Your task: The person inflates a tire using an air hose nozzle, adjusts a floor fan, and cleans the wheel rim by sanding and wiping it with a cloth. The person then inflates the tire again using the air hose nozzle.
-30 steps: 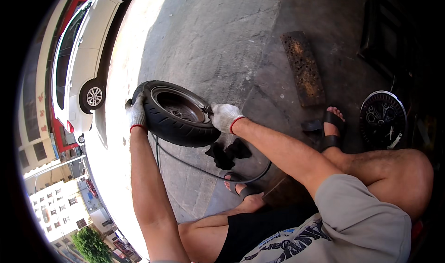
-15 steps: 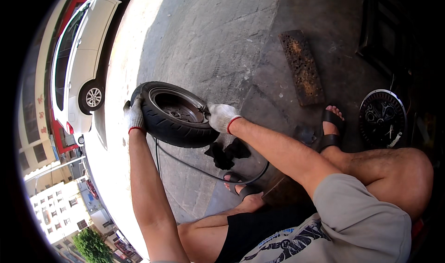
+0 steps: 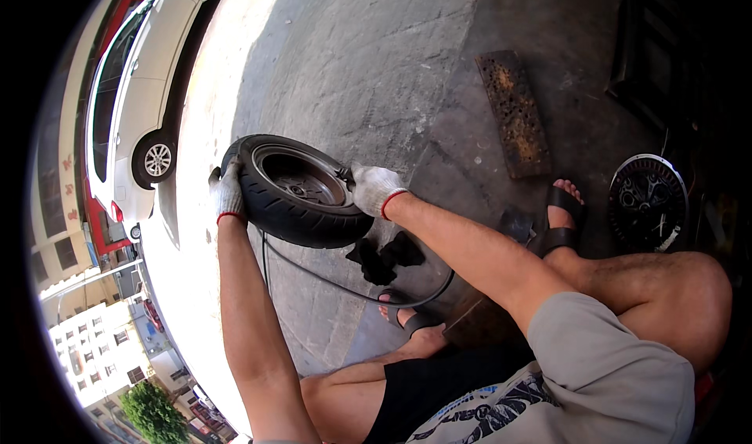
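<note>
A motorcycle wheel with a black tyre [image 3: 301, 218] and a grey-brown metal rim [image 3: 291, 179] is tilted in front of me, its open side facing up. My left hand [image 3: 227, 190], in a white knit glove with a red cuff, grips the tyre's left side. At the rim's right edge, my right hand [image 3: 374, 189], gloved alike, has its fingers closed by a small dark fitting [image 3: 345, 175]. What exactly these fingers hold is partly hidden. A black hose [image 3: 352, 294] curves below the wheel and passes behind my right forearm.
Black crumpled cloth-like items [image 3: 384, 258] lie below the wheel. A worn, pitted block [image 3: 513, 115] lies on the concrete to the right. Beyond my right foot is a round dial-like disc [image 3: 648, 201]; a dark frame [image 3: 646, 60] stands farther back. A white car [image 3: 141, 92] is parked at left.
The wheel has tipped very slightly, its right end a little higher. Both hands stay at the same places on it.
</note>
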